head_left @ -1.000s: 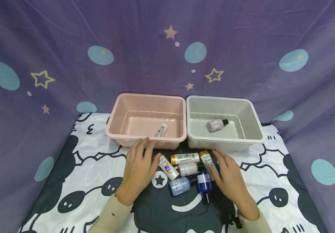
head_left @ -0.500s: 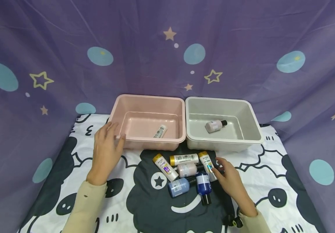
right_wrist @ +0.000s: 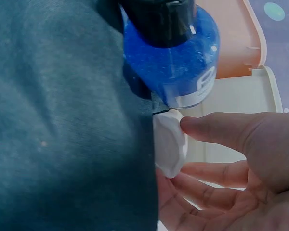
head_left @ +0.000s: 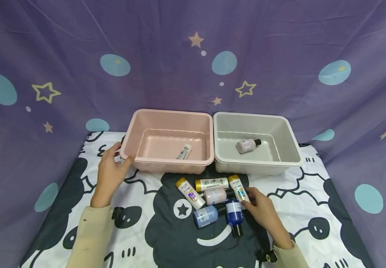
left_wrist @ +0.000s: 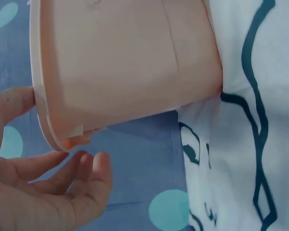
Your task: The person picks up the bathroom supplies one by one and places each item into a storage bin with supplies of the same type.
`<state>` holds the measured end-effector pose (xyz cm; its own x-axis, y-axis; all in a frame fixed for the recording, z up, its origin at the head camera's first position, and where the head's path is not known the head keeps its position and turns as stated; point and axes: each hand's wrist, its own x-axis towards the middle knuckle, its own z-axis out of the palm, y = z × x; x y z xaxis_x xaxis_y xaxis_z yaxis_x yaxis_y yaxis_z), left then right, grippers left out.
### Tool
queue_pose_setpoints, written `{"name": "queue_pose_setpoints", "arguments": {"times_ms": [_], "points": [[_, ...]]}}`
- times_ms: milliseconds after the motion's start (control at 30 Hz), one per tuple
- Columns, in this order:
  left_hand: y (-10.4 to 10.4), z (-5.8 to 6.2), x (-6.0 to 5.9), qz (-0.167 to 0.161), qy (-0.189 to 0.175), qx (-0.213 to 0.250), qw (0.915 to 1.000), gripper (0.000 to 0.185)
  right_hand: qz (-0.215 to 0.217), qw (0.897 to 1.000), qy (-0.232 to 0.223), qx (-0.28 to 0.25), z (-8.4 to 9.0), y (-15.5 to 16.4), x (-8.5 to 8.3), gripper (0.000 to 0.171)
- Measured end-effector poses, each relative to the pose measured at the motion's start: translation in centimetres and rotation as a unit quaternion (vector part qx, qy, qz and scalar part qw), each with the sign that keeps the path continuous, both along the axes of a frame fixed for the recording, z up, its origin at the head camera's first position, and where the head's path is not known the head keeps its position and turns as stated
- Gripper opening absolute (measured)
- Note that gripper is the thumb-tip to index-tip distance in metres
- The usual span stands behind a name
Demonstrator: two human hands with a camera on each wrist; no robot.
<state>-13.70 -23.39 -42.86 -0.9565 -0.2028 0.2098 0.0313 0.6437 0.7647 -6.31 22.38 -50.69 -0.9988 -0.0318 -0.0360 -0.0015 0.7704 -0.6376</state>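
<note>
My left hand [head_left: 109,179] holds the front left corner of a pink plastic bin [head_left: 166,166]. In the left wrist view its thumb is at the rim, with the other fingers curled near the corner. My right hand [head_left: 265,210] pinches the lower end of a white tube with a yellow cap [head_left: 237,187], which lies in the group of bottles. The right wrist view shows that tube's white end [right_wrist: 169,144] between thumb and fingers. A dark blue bottle [head_left: 234,210] with a black cap lies right beside it.
Two more yellow-capped tubes, a pale pink bottle [head_left: 214,196] and a light blue bottle [head_left: 206,216] lie in the group. A small tube [head_left: 184,152] is inside the pink bin. The grey-white bin [head_left: 256,166] alongside contains a pale bottle [head_left: 246,146]. A purple curtain [head_left: 166,56] hangs behind.
My left hand has moved left from above the tubes to the pink bin's corner. My right hand has slid down toward the tube's lower end, its thumb and fingers closing on it.
</note>
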Motion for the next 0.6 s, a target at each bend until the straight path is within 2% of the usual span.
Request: {"name": "queue_pose_setpoints", "arguments": {"times_ms": [200,333,600], "points": [[-0.27,0.13,0.04,-0.001,-0.028,0.039,0.9988,0.067,0.001,1.0,-0.004,0.006,0.09,-0.25,-0.04,0.044],[-0.24,0.26,0.08,-0.001,-0.031,0.047,0.9984,0.068,-0.004,1.0,-0.011,0.004,0.13,-0.36,-0.05,0.044],[-0.29,-0.3,-0.13,0.003,-0.029,0.048,0.9984,0.067,-0.019,0.999,-0.009,-0.027,-0.07,-0.38,0.1,0.043]]}}
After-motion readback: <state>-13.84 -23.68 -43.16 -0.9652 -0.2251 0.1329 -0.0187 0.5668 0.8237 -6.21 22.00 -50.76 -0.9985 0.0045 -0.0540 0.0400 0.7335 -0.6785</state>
